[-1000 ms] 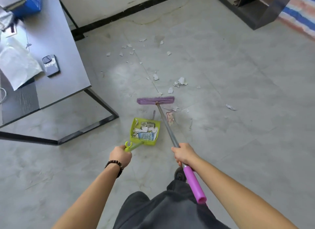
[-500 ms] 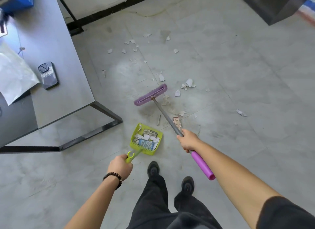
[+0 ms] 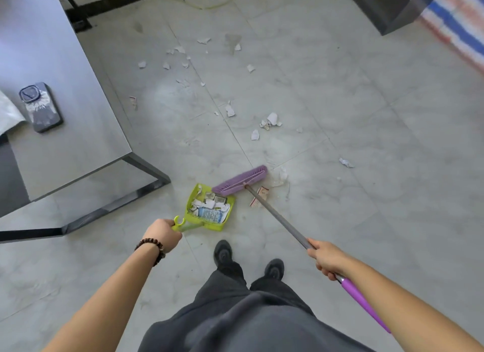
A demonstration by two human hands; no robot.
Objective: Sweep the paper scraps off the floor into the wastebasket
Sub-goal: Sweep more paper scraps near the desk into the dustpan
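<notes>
**A:** Report hand status.

**B:** My left hand has its fingers wrapped tight around the handle of the green dustpan. The pan lies flat on the floor, mouth pointing away from me, and it holds a pile of paper pieces. My right hand has its fingers closed around the broom at the grey shaft, just above the purple grip.

**A:** Broom head position?

**B:** The purple broom head sits at the far edge of the dustpan, its left end over the pan's mouth. I cannot tell whether the bristles touch the pan lip; the view is too soft there.

**A:** Location of remaining material?

**B:** Paper scraps lie loose on the floor beyond the broom head, spread toward the far wall. One printed scrap lies just beside the shaft, right of the pan. A lone scrap lies well apart, to the right.

**A:** Other items?

**B:** A phone rests on the grey surface at left. My black shoes stand just behind the pan.
</notes>
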